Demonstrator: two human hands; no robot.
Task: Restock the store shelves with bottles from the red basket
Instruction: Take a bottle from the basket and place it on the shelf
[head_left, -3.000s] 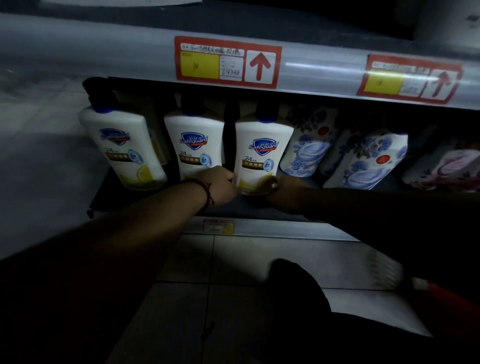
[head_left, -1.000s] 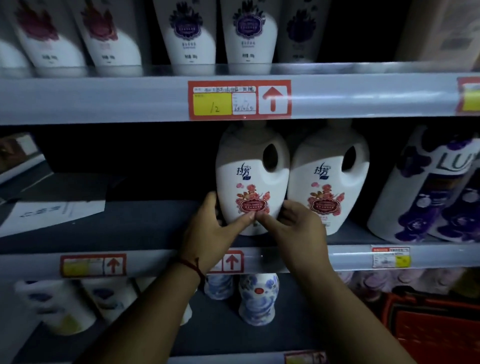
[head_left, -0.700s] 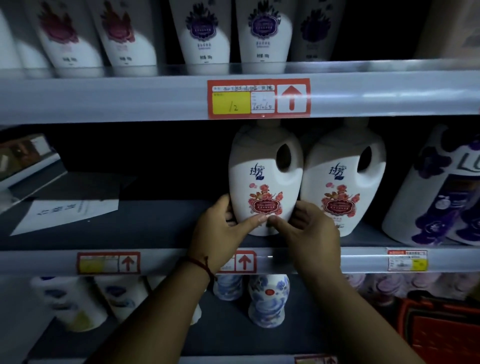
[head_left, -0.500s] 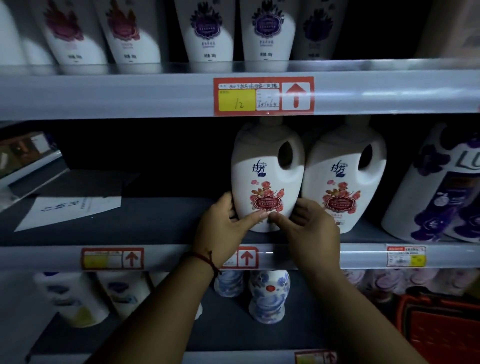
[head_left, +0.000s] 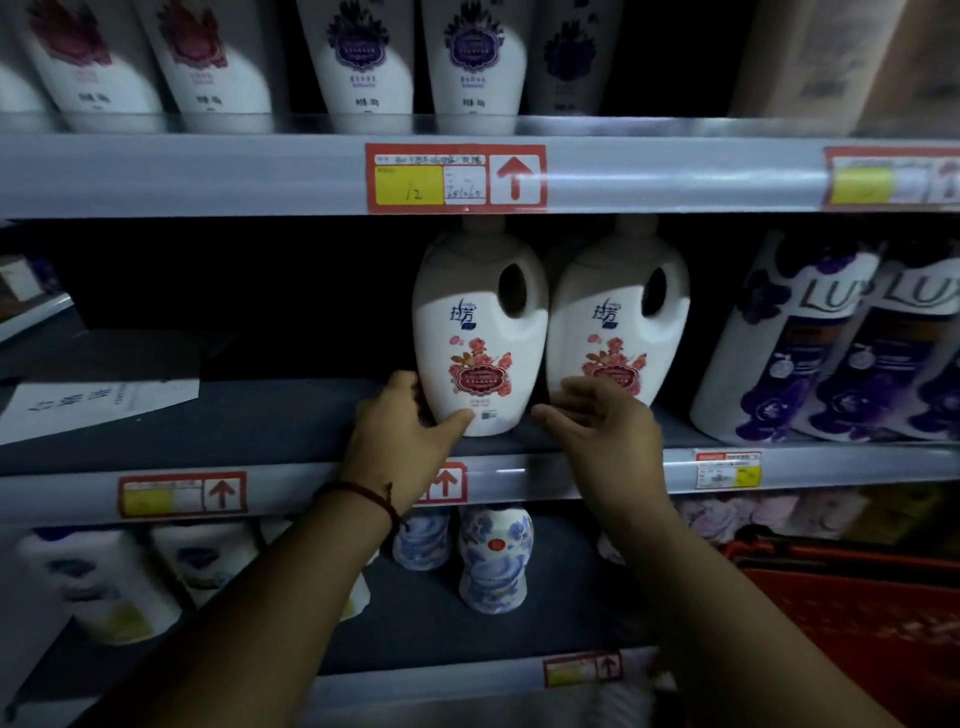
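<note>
A white handled bottle with a red flower label stands upright on the middle shelf. My left hand grips its base, thumb across the front and fingers round its left side. My right hand hovers just right of that base with relaxed fingers, holding nothing, in front of a second identical bottle standing beside the first. The red basket shows at the lower right; I cannot see inside it.
Purple-and-white Lux bottles fill the shelf to the right. A paper sheet lies at the middle shelf's left end. Blue-patterned bottles and white pump bottles stand below; white bottles line the top shelf.
Three seconds ago both hands were at a bottle on the lower shelf. Within the last half second my right hand has come off the flower-label bottle and drawn right; my left hand still holds it.
</note>
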